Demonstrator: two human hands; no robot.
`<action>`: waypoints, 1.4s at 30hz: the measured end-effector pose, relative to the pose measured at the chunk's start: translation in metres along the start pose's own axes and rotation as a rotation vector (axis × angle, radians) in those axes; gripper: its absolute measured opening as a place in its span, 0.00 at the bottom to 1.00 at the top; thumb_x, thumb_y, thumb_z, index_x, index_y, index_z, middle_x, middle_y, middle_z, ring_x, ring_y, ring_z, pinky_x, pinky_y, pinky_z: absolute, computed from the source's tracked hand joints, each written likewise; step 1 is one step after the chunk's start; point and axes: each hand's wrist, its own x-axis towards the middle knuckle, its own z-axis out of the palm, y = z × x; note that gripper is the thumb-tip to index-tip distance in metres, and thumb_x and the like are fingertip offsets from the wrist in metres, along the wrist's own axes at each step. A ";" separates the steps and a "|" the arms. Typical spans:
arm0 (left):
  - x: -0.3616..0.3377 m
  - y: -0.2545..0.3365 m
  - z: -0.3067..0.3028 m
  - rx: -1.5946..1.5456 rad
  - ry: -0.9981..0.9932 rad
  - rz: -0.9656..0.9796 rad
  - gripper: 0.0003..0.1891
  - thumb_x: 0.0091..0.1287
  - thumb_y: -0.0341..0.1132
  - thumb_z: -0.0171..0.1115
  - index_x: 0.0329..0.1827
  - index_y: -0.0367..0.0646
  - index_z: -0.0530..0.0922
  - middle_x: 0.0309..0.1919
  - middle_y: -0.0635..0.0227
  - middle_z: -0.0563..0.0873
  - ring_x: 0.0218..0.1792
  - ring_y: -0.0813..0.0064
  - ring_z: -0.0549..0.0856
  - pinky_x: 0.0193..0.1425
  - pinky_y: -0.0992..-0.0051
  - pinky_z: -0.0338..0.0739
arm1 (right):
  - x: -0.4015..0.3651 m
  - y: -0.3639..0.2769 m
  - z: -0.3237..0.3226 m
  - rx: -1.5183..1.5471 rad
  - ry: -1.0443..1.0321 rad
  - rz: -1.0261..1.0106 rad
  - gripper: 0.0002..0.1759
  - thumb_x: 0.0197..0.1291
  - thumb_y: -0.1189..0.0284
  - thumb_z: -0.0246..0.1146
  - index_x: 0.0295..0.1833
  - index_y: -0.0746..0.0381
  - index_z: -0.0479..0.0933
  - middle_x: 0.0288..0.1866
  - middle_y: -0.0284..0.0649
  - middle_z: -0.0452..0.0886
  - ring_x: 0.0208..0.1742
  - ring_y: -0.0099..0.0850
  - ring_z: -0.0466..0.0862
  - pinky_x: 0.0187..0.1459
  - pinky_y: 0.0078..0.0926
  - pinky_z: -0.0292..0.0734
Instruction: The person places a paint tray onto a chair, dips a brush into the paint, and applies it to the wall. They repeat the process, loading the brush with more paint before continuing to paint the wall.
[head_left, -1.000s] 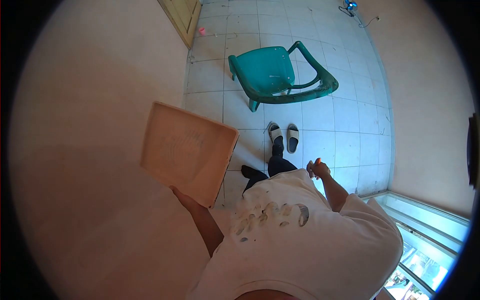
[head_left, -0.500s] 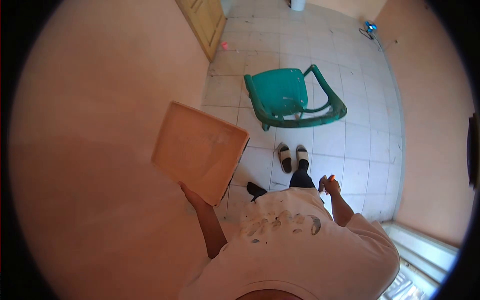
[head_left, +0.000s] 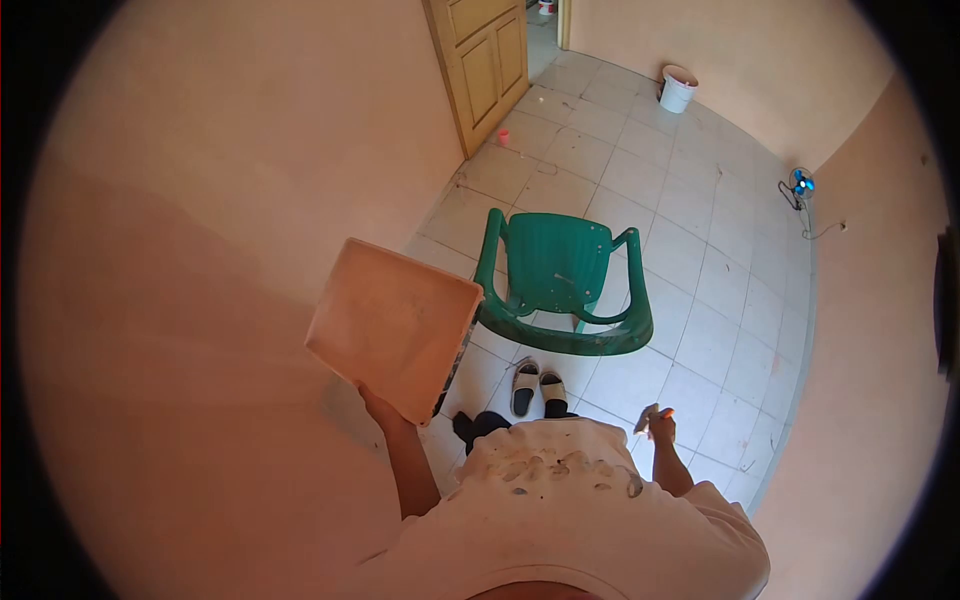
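Observation:
My left hand point(head_left: 380, 408) grips the near edge of a wide, shallow paint tray point(head_left: 398, 325), its inside coated in peach paint like the wall. The tray is tilted beside the left wall, with dark stains along its right side. Down on the right, my right hand point(head_left: 662, 428) is closed around a small tool with an orange handle and a pale head point(head_left: 645, 418); its exact kind is too small to make out. A green plastic armchair point(head_left: 560, 262) stands ahead of my feet, just right of the tray.
Sandals point(head_left: 524, 388) are on my feet on the tiled floor point(head_left: 705, 290). A wooden door point(head_left: 490, 75) stands at the far left, near a small pink cup point(head_left: 503, 137). Farther back are a white bucket point(head_left: 678, 92) and a blue-lit fan point(head_left: 801, 186) with a cord.
My view has tilted up and turned, bringing the bucket and doorway further into sight. The chair appears lower and nearer the tray. Both hands keep their holds.

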 end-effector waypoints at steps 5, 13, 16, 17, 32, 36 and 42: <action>-0.062 -0.016 0.036 0.088 -0.017 0.004 0.33 0.82 0.56 0.40 0.77 0.39 0.63 0.71 0.53 0.74 0.64 0.56 0.81 0.65 0.60 0.79 | 0.046 -0.001 -0.065 0.147 0.025 0.068 0.22 0.52 0.51 0.64 0.38 0.61 0.85 0.28 0.42 0.87 0.28 0.38 0.89 0.32 0.38 0.82; -0.082 -0.049 0.018 -0.179 0.080 0.046 0.37 0.80 0.60 0.46 0.75 0.32 0.65 0.66 0.54 0.78 0.60 0.57 0.83 0.62 0.60 0.81 | 0.066 -0.079 -0.081 0.984 0.166 -0.156 0.20 0.67 0.58 0.65 0.36 0.66 0.80 0.28 0.38 0.82 0.25 0.27 0.80 0.28 0.26 0.77; -0.087 -0.042 0.024 -0.150 0.140 0.058 0.38 0.80 0.61 0.46 0.75 0.33 0.64 0.67 0.55 0.77 0.61 0.57 0.82 0.62 0.61 0.80 | 0.017 -0.163 -0.114 1.027 0.300 -0.297 0.21 0.71 0.56 0.62 0.37 0.66 0.78 0.29 0.33 0.78 0.27 0.25 0.74 0.30 0.24 0.70; -0.089 -0.041 0.024 -0.111 0.149 0.083 0.39 0.80 0.62 0.46 0.75 0.33 0.64 0.68 0.55 0.77 0.62 0.57 0.81 0.63 0.61 0.79 | 0.014 -0.177 -0.116 1.013 0.284 -0.315 0.21 0.71 0.56 0.62 0.37 0.66 0.78 0.29 0.33 0.78 0.27 0.25 0.74 0.30 0.24 0.70; -0.067 -0.027 -0.019 -0.176 0.246 0.156 0.39 0.79 0.63 0.45 0.73 0.32 0.67 0.64 0.53 0.80 0.58 0.56 0.84 0.60 0.60 0.81 | -0.162 -0.338 0.006 0.969 -0.259 -0.830 0.21 0.74 0.61 0.62 0.53 0.72 0.81 0.44 0.42 0.85 0.45 0.30 0.82 0.49 0.28 0.76; -0.038 -0.019 -0.043 -0.203 0.272 0.202 0.38 0.80 0.62 0.45 0.72 0.32 0.69 0.61 0.54 0.82 0.57 0.57 0.85 0.60 0.61 0.81 | -0.172 -0.364 0.032 0.698 -0.195 -0.832 0.24 0.71 0.58 0.64 0.53 0.71 0.82 0.45 0.45 0.87 0.45 0.33 0.85 0.48 0.30 0.78; 0.016 0.017 -0.072 -0.102 0.367 0.108 0.35 0.81 0.59 0.45 0.71 0.31 0.71 0.62 0.55 0.82 0.57 0.60 0.85 0.60 0.63 0.80 | -0.200 -0.399 0.076 0.510 0.209 -0.670 0.28 0.68 0.47 0.64 0.47 0.64 0.88 0.36 0.42 0.91 0.36 0.37 0.89 0.42 0.37 0.81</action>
